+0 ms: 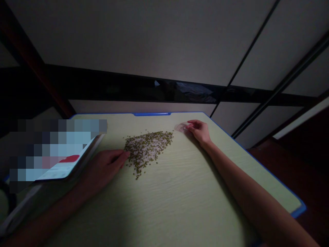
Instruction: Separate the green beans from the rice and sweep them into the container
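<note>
A loose pile of small green beans mixed with white grains (149, 145) lies spread on the pale tabletop. My left hand (109, 166) rests at the pile's left edge, thumb and fingertips pressed together against the grains. What is between those fingertips, if anything, is too small to make out. Beyond the pile's right end, my right hand (200, 132) has its fingers curled at the side of a small clear plastic container (182, 127) and seems to grip it. The container's contents are unclear.
A tablet-like device with a lit screen (59, 168), partly pixelated, stands at the left beside my left forearm. The small table (174, 199) has a blue rim and a blue handle piece (153, 114) at its far edge. Pale cabinet panels (144, 41) rise behind it.
</note>
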`<state>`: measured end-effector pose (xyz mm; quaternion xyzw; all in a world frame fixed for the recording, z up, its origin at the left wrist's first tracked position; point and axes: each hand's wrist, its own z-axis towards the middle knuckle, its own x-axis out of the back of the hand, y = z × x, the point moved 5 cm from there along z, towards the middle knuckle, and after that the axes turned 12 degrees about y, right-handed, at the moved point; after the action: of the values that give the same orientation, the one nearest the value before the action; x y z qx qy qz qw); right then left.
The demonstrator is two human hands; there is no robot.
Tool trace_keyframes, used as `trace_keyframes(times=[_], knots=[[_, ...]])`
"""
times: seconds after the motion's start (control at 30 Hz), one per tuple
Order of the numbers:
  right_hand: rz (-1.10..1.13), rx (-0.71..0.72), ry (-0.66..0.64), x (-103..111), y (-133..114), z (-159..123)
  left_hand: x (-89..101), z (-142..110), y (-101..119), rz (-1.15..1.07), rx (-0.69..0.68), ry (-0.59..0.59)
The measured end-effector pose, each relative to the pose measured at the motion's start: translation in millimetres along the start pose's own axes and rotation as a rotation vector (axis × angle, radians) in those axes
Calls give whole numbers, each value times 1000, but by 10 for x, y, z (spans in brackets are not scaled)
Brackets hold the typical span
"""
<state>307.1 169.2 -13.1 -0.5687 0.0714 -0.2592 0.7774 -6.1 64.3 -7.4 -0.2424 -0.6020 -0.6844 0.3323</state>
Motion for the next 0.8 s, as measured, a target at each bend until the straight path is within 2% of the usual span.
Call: trace_keyframes(times=[0.17,0.3,0.6,0.8], knots=[[-29,13,-15,-179,19,161,-24,18,-39,15,-1,2],[-36,4,-69,-225,-44,106,-30,20,-38,0,-34,8],[17,-77,-73,-114,-105,-308,-2,-6,15,9,-13,-3],[125,-100,-14,102,-181,-452,1,3,19,16,-24,16]])
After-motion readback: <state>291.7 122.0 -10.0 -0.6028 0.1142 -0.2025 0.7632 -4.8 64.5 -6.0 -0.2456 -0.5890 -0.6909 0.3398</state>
